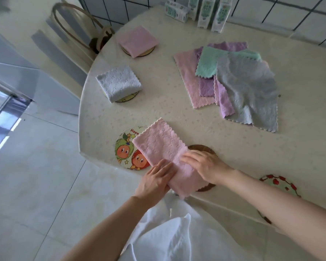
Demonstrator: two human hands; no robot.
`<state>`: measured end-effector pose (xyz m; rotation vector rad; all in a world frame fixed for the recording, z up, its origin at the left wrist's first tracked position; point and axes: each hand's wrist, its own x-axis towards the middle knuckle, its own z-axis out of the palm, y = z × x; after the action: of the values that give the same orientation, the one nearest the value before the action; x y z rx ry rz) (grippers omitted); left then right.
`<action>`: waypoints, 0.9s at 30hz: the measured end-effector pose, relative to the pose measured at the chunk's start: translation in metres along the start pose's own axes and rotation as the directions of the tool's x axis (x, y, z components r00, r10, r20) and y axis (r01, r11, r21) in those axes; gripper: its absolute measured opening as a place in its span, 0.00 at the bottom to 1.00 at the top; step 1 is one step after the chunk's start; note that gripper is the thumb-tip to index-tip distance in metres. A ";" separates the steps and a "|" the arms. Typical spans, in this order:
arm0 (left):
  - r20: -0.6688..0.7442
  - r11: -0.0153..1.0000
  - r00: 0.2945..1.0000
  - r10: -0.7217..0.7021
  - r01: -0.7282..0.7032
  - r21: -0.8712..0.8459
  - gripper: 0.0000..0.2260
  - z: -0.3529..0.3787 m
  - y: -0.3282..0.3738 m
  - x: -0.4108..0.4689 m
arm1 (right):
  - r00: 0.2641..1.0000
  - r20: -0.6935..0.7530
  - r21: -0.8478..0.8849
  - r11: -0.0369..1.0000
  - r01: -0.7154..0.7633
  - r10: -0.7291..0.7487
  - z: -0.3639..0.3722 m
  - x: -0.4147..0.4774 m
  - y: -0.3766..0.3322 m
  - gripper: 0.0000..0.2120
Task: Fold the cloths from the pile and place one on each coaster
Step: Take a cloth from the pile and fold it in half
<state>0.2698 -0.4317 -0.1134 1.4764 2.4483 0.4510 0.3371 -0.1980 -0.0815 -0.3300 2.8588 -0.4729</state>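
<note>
Head view, looking down on the table [177, 113]. The pink cloth [164, 147], folded to a long band, lies slantwise. Its far part overlaps the right edge of the cartoon coaster [127, 149], and its near part covers much of the brown coaster [201, 148] just right of the cartoon coaster. The left hand [156, 180] and right hand [203, 164] both lie flat on the band's near half with fingers extended, close together but apart, gripping nothing. Beyond the cartoon coaster, a folded grey cloth [119, 83] sits on a yellow coaster [129, 97]. Farther beyond, a far pink cloth [137, 41], also folded, sits on a tan coaster [147, 52]. Beyond and right of the cartoon coaster, the pile [243, 81] of unfolded pink, purple, green and grey cloths lies spread. Well right of the cartoon coaster, a red-patterned coaster [279, 183] lies at the table's near edge, partly behind the right forearm.
</note>
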 end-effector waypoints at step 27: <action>0.290 0.116 0.576 -0.764 0.565 -0.817 0.13 -0.040 -0.013 0.034 | 0.970 0.204 0.543 0.809 -0.225 0.133 -0.040 0.073 0.036 0.04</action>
<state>0.2295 -0.4124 -0.0831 -0.2055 2.0605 1.3699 0.2511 -0.1714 -0.0697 0.0160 2.4138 -1.1542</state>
